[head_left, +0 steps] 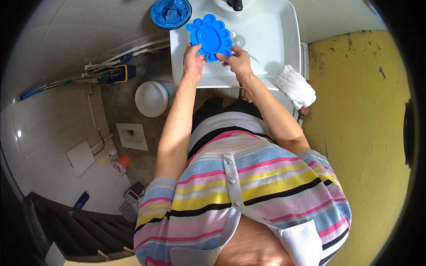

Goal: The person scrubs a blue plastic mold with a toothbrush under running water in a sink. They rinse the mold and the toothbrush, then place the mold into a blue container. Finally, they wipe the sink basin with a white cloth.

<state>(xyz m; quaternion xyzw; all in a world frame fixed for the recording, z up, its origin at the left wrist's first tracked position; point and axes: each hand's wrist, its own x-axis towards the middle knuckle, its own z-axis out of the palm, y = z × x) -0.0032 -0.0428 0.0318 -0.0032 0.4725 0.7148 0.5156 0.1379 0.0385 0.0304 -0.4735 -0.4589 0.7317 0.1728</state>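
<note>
A bright blue paint palette (208, 39), with an oval well in its middle and small round wells along its rim, is held over the left part of a white sink (275, 48). My left hand (194, 61) grips its lower left edge, the thumb resting on top. At the lower right edge, my right hand (238, 61) pinches it between thumb and fingers. The undersides of both hands are hidden. Just right of the palette, the sink's drain (238, 41) shows, and a thin blue stick (254, 58) lies in the basin below it.
A black faucet (236, 4) sits at the sink's far side. Left of it stands a bin with a blue liner (171, 13). A white towel (294, 85) hangs over the right front corner. On the floor at left are a white bucket (151, 98) and a squat toilet (132, 136).
</note>
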